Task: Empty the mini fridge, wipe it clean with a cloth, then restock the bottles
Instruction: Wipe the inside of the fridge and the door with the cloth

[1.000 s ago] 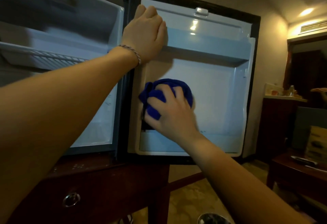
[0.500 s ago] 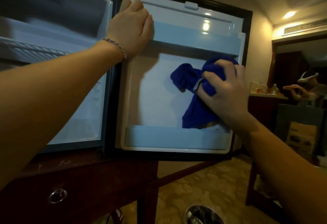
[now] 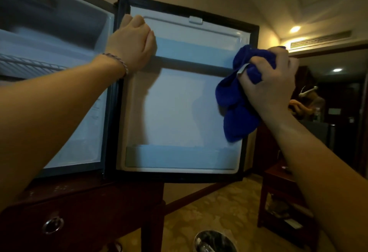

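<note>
The mini fridge [image 3: 59, 96] stands open on a dark wooden cabinet, its white interior showing a wire shelf at the left. Its door [image 3: 179, 102] is swung wide open, inner white liner facing me, with an upper shelf rail and a lower door shelf that hold nothing. My left hand [image 3: 133, 44] grips the door's upper left corner by the hinge side. My right hand [image 3: 272, 80] is shut on a bunched blue cloth [image 3: 237, 100], pressed against the door's right edge just below the upper rail. No bottles are in view.
A dark wooden cabinet [image 3: 83, 212] with a ring-pull drawer carries the fridge. A metal bin [image 3: 215, 241] sits on the patterned floor below the door. A dark side table [image 3: 282, 196] stands to the right. A person is visible far right in the dim room.
My right hand has swept the blue cloth from the lower left of the door liner across and up to its right edge. My left hand kept its hold on the door's top corner.
</note>
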A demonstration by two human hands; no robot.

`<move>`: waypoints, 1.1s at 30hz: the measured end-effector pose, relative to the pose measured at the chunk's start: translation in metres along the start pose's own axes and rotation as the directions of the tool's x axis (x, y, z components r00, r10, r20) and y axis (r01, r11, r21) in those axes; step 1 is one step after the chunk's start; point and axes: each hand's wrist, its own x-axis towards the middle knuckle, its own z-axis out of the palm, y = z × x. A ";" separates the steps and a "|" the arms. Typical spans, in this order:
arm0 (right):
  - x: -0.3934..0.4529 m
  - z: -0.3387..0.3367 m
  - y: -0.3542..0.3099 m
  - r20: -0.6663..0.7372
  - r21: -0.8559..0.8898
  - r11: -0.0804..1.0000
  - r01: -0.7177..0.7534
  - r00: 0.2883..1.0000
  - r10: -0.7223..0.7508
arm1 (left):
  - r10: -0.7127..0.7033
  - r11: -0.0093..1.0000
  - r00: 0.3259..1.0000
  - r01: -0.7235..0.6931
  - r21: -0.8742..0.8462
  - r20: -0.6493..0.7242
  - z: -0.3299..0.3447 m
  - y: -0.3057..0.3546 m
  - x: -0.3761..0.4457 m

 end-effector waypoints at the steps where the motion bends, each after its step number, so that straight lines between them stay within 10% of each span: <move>1: 0.005 -0.001 0.003 -0.008 -0.002 0.999 -0.042 0.999 0.042 | 0.003 1.000 1.000 -0.003 -0.005 -0.007 0.000 -0.001 0.000; 22: -0.074 0.025 0.009 0.310 0.424 0.782 -0.457 0.884 0.349 | 0.051 0.999 0.992 -0.049 0.021 -0.116 0.013 -0.003 0.010; 33: 0.014 0.042 0.029 0.286 0.547 0.739 -0.394 0.917 0.277 | 0.165 0.982 0.981 -0.174 0.080 0.106 0.047 0.112 0.066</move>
